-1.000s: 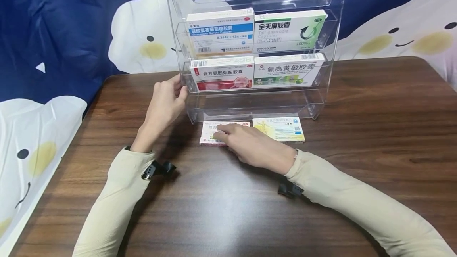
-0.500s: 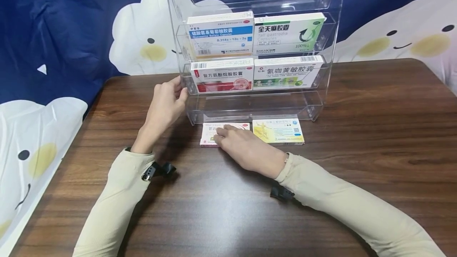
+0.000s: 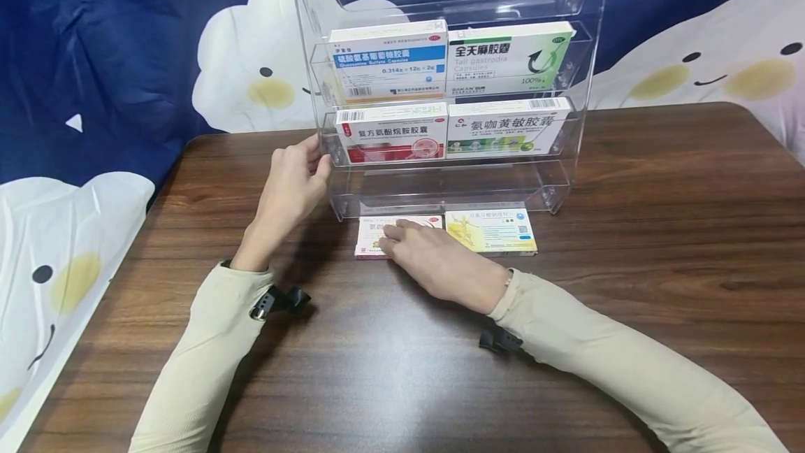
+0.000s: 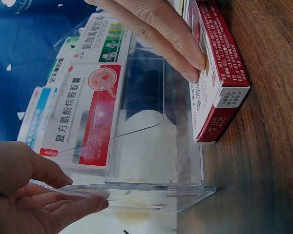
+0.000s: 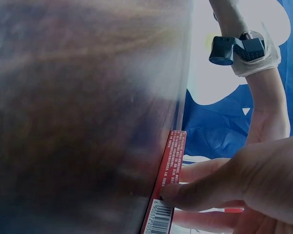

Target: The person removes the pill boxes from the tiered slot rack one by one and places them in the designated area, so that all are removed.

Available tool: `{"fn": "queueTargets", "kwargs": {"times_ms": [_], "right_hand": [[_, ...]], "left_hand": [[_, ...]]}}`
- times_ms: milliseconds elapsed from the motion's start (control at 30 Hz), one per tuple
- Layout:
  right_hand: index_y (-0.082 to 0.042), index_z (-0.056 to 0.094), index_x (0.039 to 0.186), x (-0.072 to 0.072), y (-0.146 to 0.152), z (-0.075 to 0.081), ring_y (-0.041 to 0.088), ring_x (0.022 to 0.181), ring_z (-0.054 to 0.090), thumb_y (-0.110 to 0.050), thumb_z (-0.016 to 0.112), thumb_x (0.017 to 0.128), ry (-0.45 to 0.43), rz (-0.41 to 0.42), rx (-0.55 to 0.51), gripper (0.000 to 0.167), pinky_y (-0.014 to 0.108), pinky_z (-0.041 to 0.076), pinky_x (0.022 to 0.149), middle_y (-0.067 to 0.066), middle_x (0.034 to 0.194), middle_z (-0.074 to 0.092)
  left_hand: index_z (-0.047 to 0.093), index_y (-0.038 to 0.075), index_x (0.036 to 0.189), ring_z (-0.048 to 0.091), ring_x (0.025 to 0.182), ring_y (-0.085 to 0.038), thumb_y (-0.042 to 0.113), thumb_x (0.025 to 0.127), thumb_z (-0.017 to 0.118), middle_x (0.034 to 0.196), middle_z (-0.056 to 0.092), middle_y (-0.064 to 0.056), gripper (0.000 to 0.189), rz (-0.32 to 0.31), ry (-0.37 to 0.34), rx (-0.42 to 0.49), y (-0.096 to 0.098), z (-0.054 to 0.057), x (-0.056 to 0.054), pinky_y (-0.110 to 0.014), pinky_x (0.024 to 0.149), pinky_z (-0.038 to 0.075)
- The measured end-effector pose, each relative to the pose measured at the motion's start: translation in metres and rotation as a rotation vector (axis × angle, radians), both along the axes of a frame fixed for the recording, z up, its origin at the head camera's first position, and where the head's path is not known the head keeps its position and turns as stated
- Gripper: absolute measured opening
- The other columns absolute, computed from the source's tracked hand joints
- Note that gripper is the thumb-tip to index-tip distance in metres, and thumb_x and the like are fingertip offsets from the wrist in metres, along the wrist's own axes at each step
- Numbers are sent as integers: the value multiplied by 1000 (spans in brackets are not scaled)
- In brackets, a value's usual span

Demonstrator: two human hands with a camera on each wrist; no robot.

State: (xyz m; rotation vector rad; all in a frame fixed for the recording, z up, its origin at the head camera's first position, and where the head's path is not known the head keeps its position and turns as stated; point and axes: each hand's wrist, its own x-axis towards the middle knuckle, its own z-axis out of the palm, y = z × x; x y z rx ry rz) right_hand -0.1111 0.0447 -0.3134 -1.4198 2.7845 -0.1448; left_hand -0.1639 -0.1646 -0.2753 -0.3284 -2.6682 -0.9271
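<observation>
A clear acrylic display rack (image 3: 371, 191) stands on the wooden table. My left hand (image 3: 292, 180) pinches its left side panel; in the left wrist view the thumb and fingers lie on either side of the panel edge. Flat in front of the rack lies a white and red medicine box (image 3: 367, 240). My right hand (image 3: 440, 264) rests on this box with nearly straight fingers on top, and in the right wrist view the thumb (image 5: 180, 195) touches its red long side. A white and yellow medicine box (image 3: 493, 233) lies beside it, close to its right end.
The two middle tiers hold a blue-banded box (image 3: 390, 65), a green and white box (image 3: 509, 58), a red and white box (image 3: 396, 135) and another white box (image 3: 509, 124). Behind the table (image 3: 666, 229) hangs a blue cloud-patterned cloth (image 3: 113, 61).
My right hand first drew slightly left and back on the white and red box. Since then both table boxes have shifted a little right. My left hand stays on the rack.
</observation>
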Motion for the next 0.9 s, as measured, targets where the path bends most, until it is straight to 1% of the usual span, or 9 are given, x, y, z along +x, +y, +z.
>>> {"fn": "queueTargets", "kwargs": {"times_ms": [167,267,500,600,833,900], "right_hand": [[-4,64,100,-1,1,0,30,94,62,4,64,85,7,8,-18,17,41,55,72,13,113,63],[-5,64,99,-1,2,0,31,93,63,4,63,85,6,9,-22,17,41,56,71,13,114,63],[-4,65,104,-3,5,0,33,97,63,3,61,87,-16,3,-28,19,44,56,74,16,123,62],[-4,65,106,-3,7,1,34,100,63,3,61,88,-33,2,-33,21,45,55,76,17,125,60],[-4,65,104,-4,8,1,32,99,63,3,61,88,-35,5,-50,18,45,55,75,15,120,62],[-4,65,105,-3,8,0,32,101,62,3,61,88,-38,1,-46,19,45,55,76,16,121,62]], "left_hand": [[66,-6,110,64,83,-21,0,90,49,102,70,-20,27,-6,3,2,0,0,1,-40,74,52],[66,-6,110,63,80,-21,0,91,49,101,70,-19,26,-5,0,1,0,0,1,-39,72,51],[65,-6,112,65,87,-21,0,91,48,104,70,-20,28,-10,-10,23,0,0,-1,-39,75,52],[65,-6,112,64,85,-21,-1,91,47,104,70,-20,29,-10,-12,21,0,0,-1,-38,74,51],[66,-6,112,62,79,-21,-1,90,47,102,70,-20,29,-9,-7,14,0,1,0,-37,69,49],[66,-5,112,62,79,-21,-1,90,47,102,70,-20,29,-9,-10,12,0,1,0,-36,69,49]]}}
